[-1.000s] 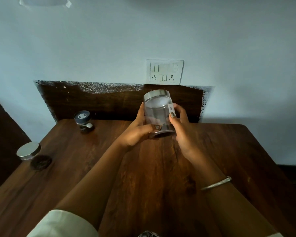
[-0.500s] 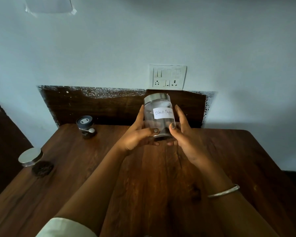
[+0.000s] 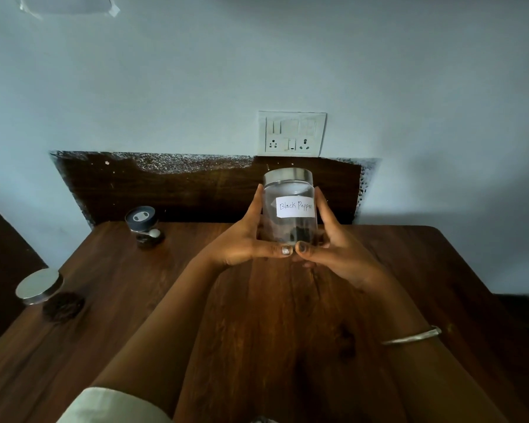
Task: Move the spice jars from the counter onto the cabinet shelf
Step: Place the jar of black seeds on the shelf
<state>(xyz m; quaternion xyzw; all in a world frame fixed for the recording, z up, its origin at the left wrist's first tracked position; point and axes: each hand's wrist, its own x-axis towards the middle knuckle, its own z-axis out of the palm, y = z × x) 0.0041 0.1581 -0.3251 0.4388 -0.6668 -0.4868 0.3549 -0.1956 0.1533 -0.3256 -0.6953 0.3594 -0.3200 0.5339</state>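
A clear glass jar (image 3: 289, 193) with a steel lid and a white label reading "Black Pepper" is held upright above the wooden counter (image 3: 257, 315). My left hand (image 3: 242, 239) grips its left side and my right hand (image 3: 333, 248) grips its right side, thumbs meeting under the front of its base. A little dark spice lies at the jar's bottom. A small jar (image 3: 144, 225) with a dark flip lid stands at the back left of the counter. A steel-lidded jar (image 3: 40, 285) holding dark spice sits at the left edge. No cabinet shelf is in view.
A dark wooden backsplash (image 3: 171, 190) runs along the wall behind the counter. A white switch and socket plate (image 3: 291, 133) is fixed to the pale wall above it. A dark panel (image 3: 0, 254) stands to the left of the counter.
The jar has been turned so its label faces me squarely, and both hands have shifted lower around its base. The view has tilted slightly.
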